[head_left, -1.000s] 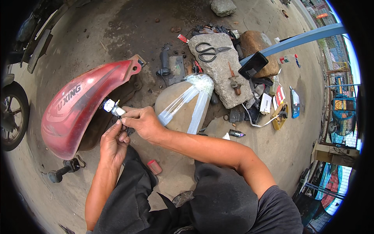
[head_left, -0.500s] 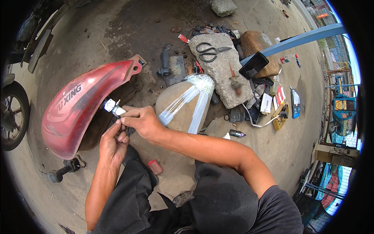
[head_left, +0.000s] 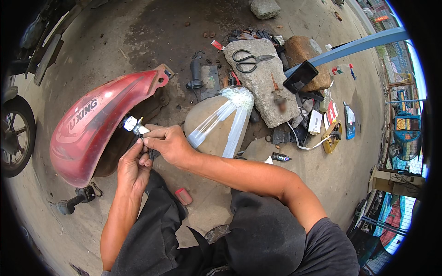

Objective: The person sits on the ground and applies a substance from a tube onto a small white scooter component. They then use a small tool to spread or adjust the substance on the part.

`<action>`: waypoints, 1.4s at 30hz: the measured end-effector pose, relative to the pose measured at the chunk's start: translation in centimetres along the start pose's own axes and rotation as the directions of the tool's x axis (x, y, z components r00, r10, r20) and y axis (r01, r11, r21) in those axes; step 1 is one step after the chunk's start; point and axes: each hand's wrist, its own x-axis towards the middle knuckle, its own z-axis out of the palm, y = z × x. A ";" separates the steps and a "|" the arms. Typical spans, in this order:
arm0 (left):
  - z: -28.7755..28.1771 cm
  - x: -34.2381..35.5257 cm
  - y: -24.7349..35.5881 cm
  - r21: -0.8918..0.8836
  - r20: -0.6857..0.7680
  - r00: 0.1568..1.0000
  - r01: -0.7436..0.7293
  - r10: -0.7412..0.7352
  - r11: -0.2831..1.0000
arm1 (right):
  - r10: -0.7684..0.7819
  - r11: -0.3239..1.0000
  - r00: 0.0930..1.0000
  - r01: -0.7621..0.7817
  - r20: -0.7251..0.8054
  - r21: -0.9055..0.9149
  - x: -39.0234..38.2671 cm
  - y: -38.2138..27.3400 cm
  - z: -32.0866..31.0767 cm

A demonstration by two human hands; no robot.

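In front of me, both hands meet at a small silver metal fitting (head_left: 132, 124) with a pale cylindrical end; it looks like a fuel tap. My right hand (head_left: 171, 145) pinches the pale end between thumb and fingers. Just below, my left hand (head_left: 133, 166) has its fingertips closed at the fitting's dark lower part, its other fingers curled; the exact contact is partly hidden. Left of the hands lies a red motorcycle fuel tank (head_left: 85, 131), its raised end towards the far side. A rounded tan piece (head_left: 195, 122) with pale tape strips sits to the right.
Black-handled scissors (head_left: 247, 62) and a rusty tool rest on a rough stone slab (head_left: 258, 87). A blue bar (head_left: 354, 47) with a phone (head_left: 300, 77) crosses on the right, above scattered packets. A red cylinder (head_left: 183, 197) lies near my leg; a wheel (head_left: 18, 135) stands far left.
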 end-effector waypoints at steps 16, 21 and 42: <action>0.4 -0.3 0.0 0.220 -0.063 0.984 -0.149 0.167 0.964 | 0.000 0.998 1.000 0.000 0.005 -0.070 0.1 -0.2 0.1; 0.5 -0.4 -0.1 0.229 -0.059 0.982 -0.160 0.178 0.960 | -0.005 0.999 1.000 0.006 0.012 -0.037 0.1 -0.2 0.0; 0.4 -0.4 -0.2 0.095 -0.018 0.983 -0.182 0.184 0.979 | 0.029 0.998 0.999 -0.031 0.035 0.060 0.2 0.5 0.1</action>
